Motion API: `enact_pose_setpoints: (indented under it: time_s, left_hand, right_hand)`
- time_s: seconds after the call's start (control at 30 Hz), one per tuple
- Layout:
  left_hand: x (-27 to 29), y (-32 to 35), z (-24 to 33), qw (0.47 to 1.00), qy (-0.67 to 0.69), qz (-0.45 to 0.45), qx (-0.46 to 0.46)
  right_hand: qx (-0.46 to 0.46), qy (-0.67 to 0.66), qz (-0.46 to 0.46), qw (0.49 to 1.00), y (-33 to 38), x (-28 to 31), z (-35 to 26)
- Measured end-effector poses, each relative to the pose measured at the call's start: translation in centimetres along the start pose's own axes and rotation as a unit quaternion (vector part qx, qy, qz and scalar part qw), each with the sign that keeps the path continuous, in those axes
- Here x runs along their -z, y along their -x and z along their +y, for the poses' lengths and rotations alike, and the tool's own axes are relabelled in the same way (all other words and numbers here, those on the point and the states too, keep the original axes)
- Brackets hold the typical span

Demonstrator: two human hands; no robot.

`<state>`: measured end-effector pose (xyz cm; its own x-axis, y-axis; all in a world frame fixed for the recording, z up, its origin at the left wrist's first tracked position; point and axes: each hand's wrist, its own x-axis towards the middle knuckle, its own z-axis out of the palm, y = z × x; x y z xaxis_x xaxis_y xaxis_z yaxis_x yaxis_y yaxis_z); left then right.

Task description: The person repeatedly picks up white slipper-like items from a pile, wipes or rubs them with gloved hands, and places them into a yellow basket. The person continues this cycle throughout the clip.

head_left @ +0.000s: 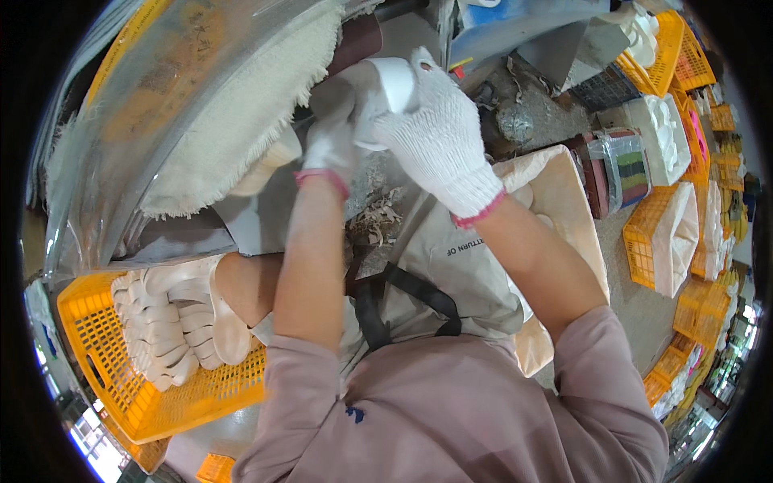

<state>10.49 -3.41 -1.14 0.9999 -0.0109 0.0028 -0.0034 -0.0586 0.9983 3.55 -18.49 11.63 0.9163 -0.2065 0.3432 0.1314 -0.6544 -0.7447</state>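
Note:
Both my hands wear white knitted gloves with pink cuffs. Between them, at the upper middle, is a smooth white curved shoe piece [396,84]. My right hand [439,133] is closed round its right side. My left hand [332,133], smeared by motion, grips it from the left, its fingers partly hidden. Just left of the hands is a large cream cloth pad with a frayed edge [241,121], partly under a clear plastic sheet [153,105]. A dark reddish-brown roller-like part [358,42] shows behind the left hand.
At lower left a yellow crate [169,414] holds several white sandal-shaped pieces [173,330]. A cream-lined container [576,209] stands at my right. Farther right are yellow crates [642,241] and a wrapped, colour-striped bundle [628,173]. Scraps [378,213] lie below my hands.

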Motion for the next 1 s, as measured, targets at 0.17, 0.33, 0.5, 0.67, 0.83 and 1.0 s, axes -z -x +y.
enact_pose_setpoints:
  time_s: [0.17,0.33,0.5,0.67,0.83,1.0]
  left_hand:
    - [9.1,6.5,3.9,0.896,-0.407,-0.118,0.133]
    - [7.2,10.3,4.1,0.974,-0.151,-0.161,0.054]
    - [-1.9,10.0,4.6,0.976,0.184,-0.045,0.109]
    - [-2.6,4.0,3.3,0.999,-0.025,-0.037,0.015]
    - [0.9,8.4,3.9,0.853,0.460,-0.180,0.165]
    - [3.7,11.8,3.5,0.742,0.639,-0.039,0.199]
  right_hand:
    - [0.038,0.040,-0.093,0.994,-2.6,-1.6,1.1]
    - [0.253,0.211,-0.131,0.935,-5.0,-5.0,5.2]
    - [-0.029,-0.028,-0.234,0.971,-2.2,-0.7,0.0]
    - [0.270,0.332,-0.266,0.864,3.1,6.1,-7.0]
    - [0.365,0.367,-0.346,0.783,4.8,6.6,-2.2]
    - [0.352,0.146,-0.308,0.872,11.2,3.0,-4.0]
